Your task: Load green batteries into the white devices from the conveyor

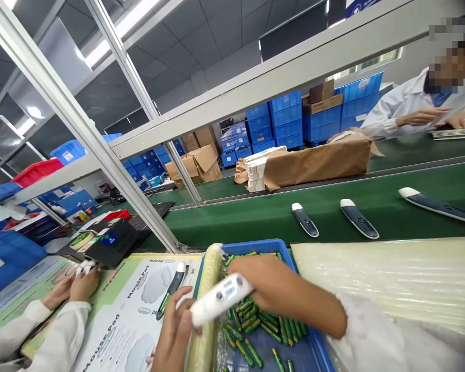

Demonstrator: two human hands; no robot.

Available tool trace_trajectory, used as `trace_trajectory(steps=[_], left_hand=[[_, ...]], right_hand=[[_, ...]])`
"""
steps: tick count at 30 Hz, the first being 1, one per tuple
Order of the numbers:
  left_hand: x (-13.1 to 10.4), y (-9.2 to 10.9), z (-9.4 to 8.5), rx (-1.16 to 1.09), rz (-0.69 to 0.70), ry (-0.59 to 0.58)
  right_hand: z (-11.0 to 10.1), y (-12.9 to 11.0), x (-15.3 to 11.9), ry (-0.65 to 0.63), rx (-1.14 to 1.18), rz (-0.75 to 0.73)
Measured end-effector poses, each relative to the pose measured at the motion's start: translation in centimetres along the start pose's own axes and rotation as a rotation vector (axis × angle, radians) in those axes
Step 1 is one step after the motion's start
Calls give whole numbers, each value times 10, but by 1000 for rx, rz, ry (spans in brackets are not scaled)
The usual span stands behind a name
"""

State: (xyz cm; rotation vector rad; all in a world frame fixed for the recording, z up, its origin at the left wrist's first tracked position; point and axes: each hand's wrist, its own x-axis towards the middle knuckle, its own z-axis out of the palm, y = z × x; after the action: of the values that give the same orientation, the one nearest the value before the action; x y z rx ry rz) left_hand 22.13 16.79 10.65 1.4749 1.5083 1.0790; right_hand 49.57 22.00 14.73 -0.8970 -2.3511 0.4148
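A white handheld device (221,299) with small dark openings on its face is held between my two hands. My left hand (176,330) has its fingers closed on the device's lower left end. My right hand (259,279) grips the upper right end, above a blue tray (318,343) of green batteries (271,323). On the printed mat (120,315) to the left lies a dark device (174,287) with a white tip and a green battery showing in it.
Three dark devices (305,220) with white tips lie on the green belt (232,217). Padded wrap (391,274) covers the right side. Another person's hands (73,287) work at the left; a person (414,108) sits across. A metal post (132,201) rises behind the mat.
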Motion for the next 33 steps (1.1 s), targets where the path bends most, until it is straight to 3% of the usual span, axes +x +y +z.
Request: trace_trajectory(steps=[2,4,5,7,9,10,12,14,17,19,21,24,29,33], left_hand=[[-1,-13,7,58,101,217],[-6,-20,16,150,95,291],[-8,-22,18,194,82,291],[-11,-23,17,289,73,237],[-6,-25,5,389,110,178],[1,-28,-5,445,148,182],[20,-39,-26,599,192,278],[41,-57,-44,774,152,369],[64,-90,-57,921,19,343],[70,-108,-58,955,17,345],[71,-118,-59,980,38,372],[71,-123,-64,973,20,311],[67,-113,-70,750,16,259],[52,-82,-61,511,-35,331]], right_hand=[[-6,13,6,229,199,179],[2,25,10,389,256,365],[8,30,12,379,202,422],[19,38,13,233,-17,436],[19,46,12,96,-182,385],[14,51,12,97,-185,378],[-4,63,9,161,-7,395],[-25,79,6,201,296,406],[-49,111,-1,296,737,458],[-58,137,-6,443,910,515],[-61,166,-11,593,823,616],[-56,206,-18,707,446,794],[-32,243,-22,662,218,871],[-31,249,-31,596,111,858]])
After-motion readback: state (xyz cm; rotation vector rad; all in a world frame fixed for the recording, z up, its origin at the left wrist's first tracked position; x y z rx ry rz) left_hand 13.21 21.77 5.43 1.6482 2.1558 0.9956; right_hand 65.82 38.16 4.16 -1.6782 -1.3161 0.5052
